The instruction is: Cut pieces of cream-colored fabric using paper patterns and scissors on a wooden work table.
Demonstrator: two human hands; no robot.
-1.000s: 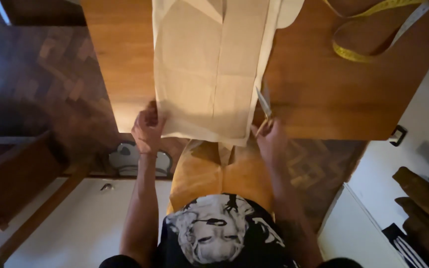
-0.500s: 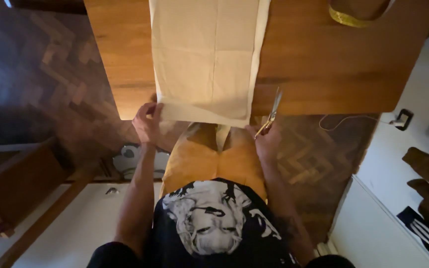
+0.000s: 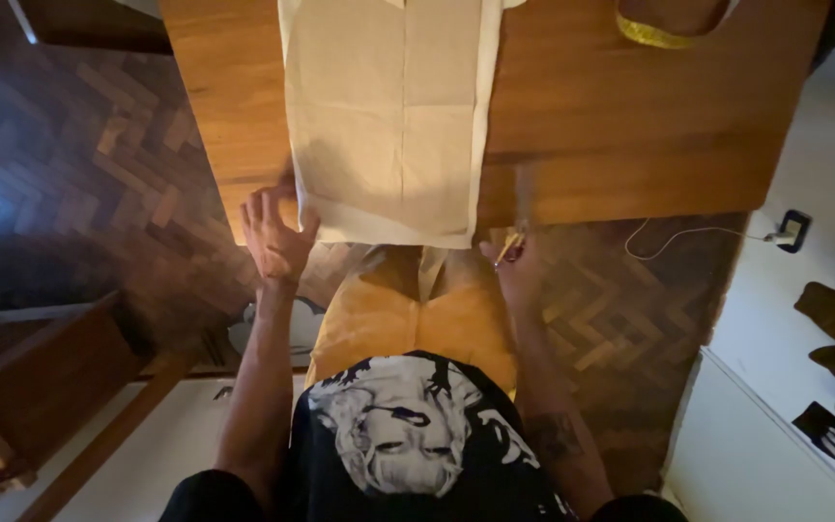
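A cream fabric panel (image 3: 388, 116) lies flat on the wooden table (image 3: 611, 126), and its near edge hangs slightly over the table's front. My left hand (image 3: 277, 237) is at the fabric's lower left corner with its fingers apart, holding nothing. My right hand (image 3: 516, 266) is below the table's front edge, just right of the fabric. It grips a pair of scissors (image 3: 517, 217) with a yellowish handle. The blurred blades point up across the table edge.
A yellow measuring tape (image 3: 649, 31) lies at the table's far right. A white cable (image 3: 688, 234) runs over the herringbone floor to a small dark plug (image 3: 792, 230). Wooden furniture (image 3: 41, 377) stands at the left and a white surface (image 3: 765, 454) at the lower right.
My left hand has let go of the fabric's edge and spread its fingers. My right hand has shifted the scissors closer to the fabric's lower right corner.
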